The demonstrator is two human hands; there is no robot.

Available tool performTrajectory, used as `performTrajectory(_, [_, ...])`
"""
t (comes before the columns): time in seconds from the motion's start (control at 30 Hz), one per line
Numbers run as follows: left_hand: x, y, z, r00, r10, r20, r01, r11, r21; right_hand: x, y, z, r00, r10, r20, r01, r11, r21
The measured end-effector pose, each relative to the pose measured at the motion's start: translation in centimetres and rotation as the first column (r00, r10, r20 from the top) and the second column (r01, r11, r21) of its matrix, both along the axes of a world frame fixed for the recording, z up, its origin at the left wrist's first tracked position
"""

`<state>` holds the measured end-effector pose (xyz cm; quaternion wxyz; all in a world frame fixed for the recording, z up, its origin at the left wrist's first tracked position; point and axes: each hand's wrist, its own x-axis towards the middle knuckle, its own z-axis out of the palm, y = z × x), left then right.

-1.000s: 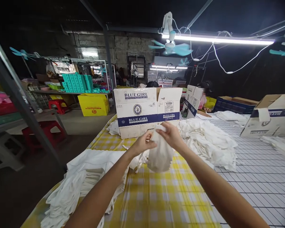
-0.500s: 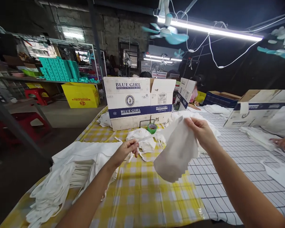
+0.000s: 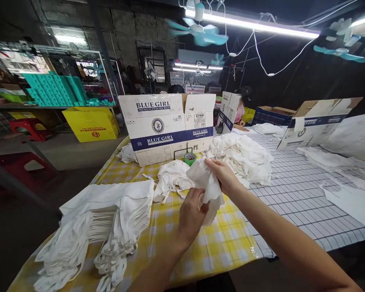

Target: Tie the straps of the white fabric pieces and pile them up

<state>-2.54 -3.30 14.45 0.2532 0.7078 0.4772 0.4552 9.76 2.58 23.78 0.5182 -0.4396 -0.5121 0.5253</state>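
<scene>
Both hands hold one small white cloth bag (image 3: 204, 183) above the yellow checked tablecloth (image 3: 197, 247). My right hand (image 3: 225, 177) pinches the bag's upper edge from the right. My left hand (image 3: 191, 215) grips its lower part from below, fingers curled into the fabric. Just behind the bag lies a crumpled white cloth piece (image 3: 172, 177) with loose strings. A stack of flat white bags (image 3: 103, 221) with drawstrings sits to the left of my hands.
A Blue Girl carton (image 3: 167, 125) stands behind, with a green tape roll (image 3: 189, 157) at its foot. A heap of white cloth (image 3: 241, 156) lies on the right. Another carton (image 3: 314, 121) sits on the white grid cloth. A person sits far back.
My left hand has come back from the left and closed on the bag's lower part. My right hand has lowered the bag toward the middle. The view has shifted right.
</scene>
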Motion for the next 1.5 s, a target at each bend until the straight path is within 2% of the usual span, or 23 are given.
performTrajectory(0.07, [-1.6,1.4,0.2,1.0,-0.003,-0.001,0.003,0.999,-0.047,1.0,0.4,-1.5,0.998,-0.005,0.059,0.006,1.0,-0.026])
performTrajectory(0.13, [-3.5,2.8,1.2,1.0,-0.012,0.015,0.013,0.997,-0.078,2.2,0.9,-2.9,0.967,-0.019,0.254,0.025,1.0,-0.019])
performTrajectory(0.2, [-5.0,3.9,2.5,1.0,-0.018,-0.02,0.016,0.997,-0.075,2.8,0.9,-4.1,0.861,-0.073,0.504,0.033,0.996,0.088])
performTrajectory(0.27, [-5.4,4.8,4.0,0.992,-0.034,-0.12,0.028,0.999,-0.044,2.4,0.3,-4.7,0.752,-0.104,0.651,-0.073,0.968,0.24])
performTrajectory(0.33, [-5.0,5.4,5.2,0.973,-0.04,-0.228,0.038,0.999,-0.015,1.0,-0.7,-4.9,0.709,-0.08,0.701,-0.252,0.899,0.357])
performTrajectory(0.4, [-4.2,5.7,6.0,0.948,0.005,-0.317,-0.002,1.0,0.011,-1.0,-1.6,-4.8,0.684,-0.107,0.721,-0.332,0.835,0.439])
performTrajectory(0.47, [-3.4,5.9,6.5,0.921,0.081,-0.38,-0.063,0.996,0.059,-2.9,-1.9,-4.7,0.637,-0.236,0.734,-0.271,0.822,0.5])
performTrajectory(0.53, [-3.0,5.7,6.6,0.901,0.136,-0.413,-0.091,0.988,0.127,-4.1,-1.6,-4.4,0.536,-0.344,0.771,-0.176,0.847,0.501])
performTrajectory(0.63, [-3.7,5.4,5.9,0.891,0.185,-0.414,-0.104,0.972,0.211,-4.4,-0.9,-3.8,0.349,-0.347,0.871,-0.151,0.896,0.417])
performTrajectory(0.7, [-4.6,5.3,4.4,0.878,0.218,-0.426,-0.143,0.969,0.202,-3.8,-0.6,-3.0,0.273,-0.344,0.898,-0.177,0.9,0.398])
performTrajectory(0.8, [-6.1,5.5,1.3,0.83,0.255,-0.497,-0.264,0.963,0.053,-2.6,-0.4,-1.9,0.241,-0.408,0.881,-0.175,0.874,0.452])
performTrajectory(0.9, [-7.9,6.1,-1.4,0.793,0.26,-0.551,-0.362,0.929,-0.083,-1.1,0.1,-1.4,0.203,-0.449,0.87,-0.148,0.864,0.48])
performTrajectory(0.97, [-9.4,6.7,-1.9,0.791,0.263,-0.552,-0.387,0.914,-0.119,0.2,0.9,-1.9,0.149,-0.406,0.902,-0.113,0.899,0.423])
performTrajectory(1.07, [-11.8,7.9,-0.8,0.803,0.262,-0.536,-0.397,0.905,-0.152,2.6,2.2,-3.5,0.075,-0.262,0.962,-0.023,0.964,0.264])
performTrajectory(1.17, [-13.9,8.9,1.4,0.806,0.262,-0.531,-0.4,0.902,-0.161,4.8,3.2,-5.2,0.073,-0.166,0.983,0.034,0.986,0.163])
performTrajectory(1.27, [-15.3,9.4,3.5,0.792,0.273,-0.547,-0.425,0.889,-0.171,6.3,3.8,-5.7,0.14,-0.077,0.987,0.046,0.996,0.071])
performTrajectory(1.37, [-16.0,9.5,5.3,0.784,0.284,-0.552,-0.438,0.883,-0.167,7.5,4.0,-4.4,0.26,0.031,0.965,0.012,0.999,-0.036])
performTrajectory(1.4, [-16.1,9.5,5.9,0.803,0.284,-0.524,-0.43,0.885,-0.18,7.9,4.0,-3.6,0.312,0.064,0.948,-0.013,0.998,-0.063])
performTrajectory(1.5, [-16.4,9.4,8.0,0.94,0.215,-0.263,-0.298,0.894,-0.334,9.2,3.7,-0.8,0.57,0.167,0.805,-0.134,0.985,-0.11])
